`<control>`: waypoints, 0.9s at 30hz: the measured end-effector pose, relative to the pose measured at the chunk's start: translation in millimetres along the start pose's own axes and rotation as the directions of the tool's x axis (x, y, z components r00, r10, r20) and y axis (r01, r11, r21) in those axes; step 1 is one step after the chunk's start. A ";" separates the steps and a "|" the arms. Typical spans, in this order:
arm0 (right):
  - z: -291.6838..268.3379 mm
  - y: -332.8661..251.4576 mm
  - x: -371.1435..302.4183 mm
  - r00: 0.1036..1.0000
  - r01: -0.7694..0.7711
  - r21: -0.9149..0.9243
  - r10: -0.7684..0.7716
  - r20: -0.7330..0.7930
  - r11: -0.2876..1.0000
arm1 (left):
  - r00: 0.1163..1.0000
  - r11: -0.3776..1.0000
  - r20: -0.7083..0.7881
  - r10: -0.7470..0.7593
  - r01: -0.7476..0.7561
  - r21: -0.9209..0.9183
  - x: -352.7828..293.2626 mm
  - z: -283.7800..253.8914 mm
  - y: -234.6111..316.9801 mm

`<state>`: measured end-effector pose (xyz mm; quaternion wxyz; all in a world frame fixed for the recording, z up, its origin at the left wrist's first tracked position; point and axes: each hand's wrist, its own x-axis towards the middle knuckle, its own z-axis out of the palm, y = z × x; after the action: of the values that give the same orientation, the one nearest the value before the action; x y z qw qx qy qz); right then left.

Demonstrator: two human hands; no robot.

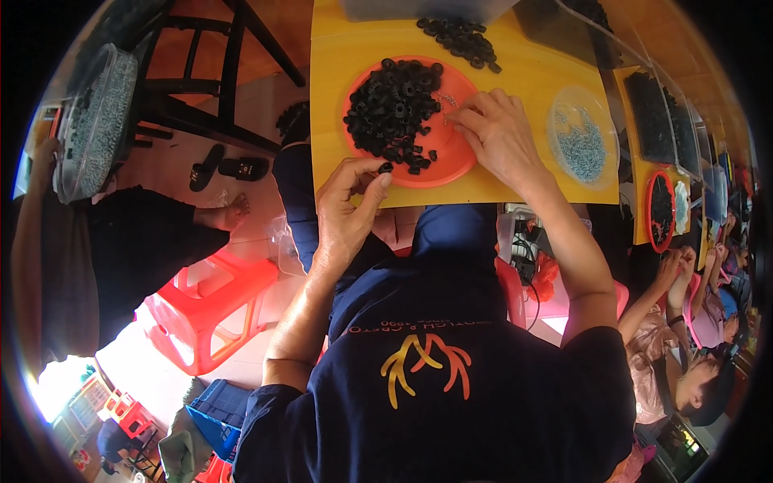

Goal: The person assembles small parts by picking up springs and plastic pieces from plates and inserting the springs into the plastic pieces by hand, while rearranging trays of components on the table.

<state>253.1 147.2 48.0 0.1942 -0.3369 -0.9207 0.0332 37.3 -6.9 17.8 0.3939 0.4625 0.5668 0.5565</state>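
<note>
My left hand [348,197] pinches a small black plastic part [385,168] between thumb and fingertips, just off the near left edge of a round red plate [451,165]. A heap of similar black parts [390,105] covers the plate's left side, with a few loose ones toward its near edge. Over the plate's right side is my right hand [501,137], thumb and forefinger brought together. Close to those fingertips lie small silvery metal pieces [447,101] on the plate. Whatever the right fingertips hold is too small to make out.
On the yellow table [515,183], a clear round dish [581,137] of small silvery pieces stands at right. More black parts [460,42] lie beyond the plate, near a translucent bin [427,8]. A red stool [205,310] is at left. Other people work at both sides.
</note>
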 end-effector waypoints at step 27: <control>-9.8 -21.7 8.8 0.923 -0.357 0.629 0.159 0.349 0.691 | 0.985 0.984 0.074 -0.156 0.161 -0.074 3.7 7.0 -5.0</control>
<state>237.6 135.3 64.1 0.1713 -0.3612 -0.8036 0.4410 42.5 -1.2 12.6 0.4742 0.4184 0.5655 0.5294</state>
